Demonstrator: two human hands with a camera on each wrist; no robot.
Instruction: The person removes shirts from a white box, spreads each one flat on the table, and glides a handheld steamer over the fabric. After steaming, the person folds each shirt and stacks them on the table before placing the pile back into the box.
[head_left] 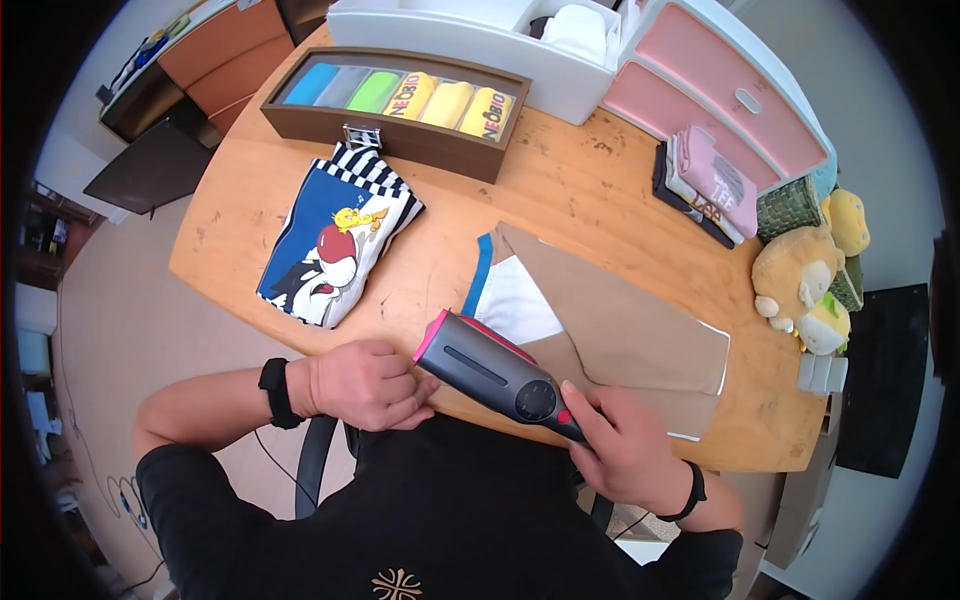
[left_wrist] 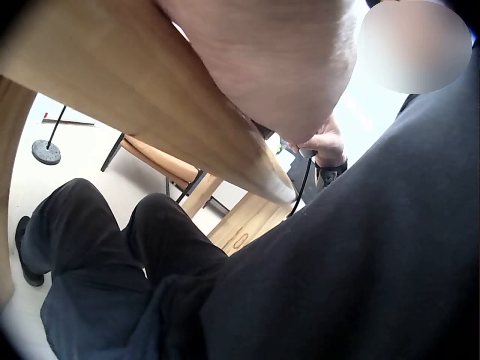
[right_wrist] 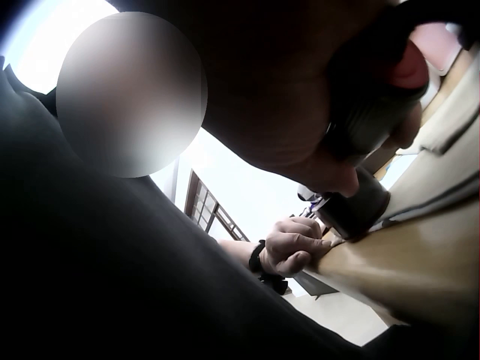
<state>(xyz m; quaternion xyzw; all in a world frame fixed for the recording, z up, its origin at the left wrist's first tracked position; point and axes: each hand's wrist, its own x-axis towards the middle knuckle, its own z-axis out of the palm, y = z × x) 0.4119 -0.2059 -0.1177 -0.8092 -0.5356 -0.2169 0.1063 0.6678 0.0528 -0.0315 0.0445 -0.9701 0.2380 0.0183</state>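
Observation:
Tan folded trousers (head_left: 620, 310) lie flat on the table, showing a white panel and a blue-trimmed edge. My right hand (head_left: 630, 450) grips the handle of a dark grey handheld garment steamer (head_left: 490, 370) with pink trim and a round control panel. Its body lies across the trousers' near left part and hides some of the cloth. By the steamer's front end, my left hand (head_left: 365, 385) has its fingers curled at the table edge. In the right wrist view, those left fingertips (right_wrist: 324, 244) pinch a small light bit of cloth there.
A folded striped shirt (head_left: 335, 240) with a cartoon print lies at the left. Behind it stands a brown box (head_left: 400, 140) of rolled cloths. Folded clothes (head_left: 710, 185), a pink-fronted drawer unit (head_left: 720, 80) and plush toys (head_left: 800, 270) occupy the right side.

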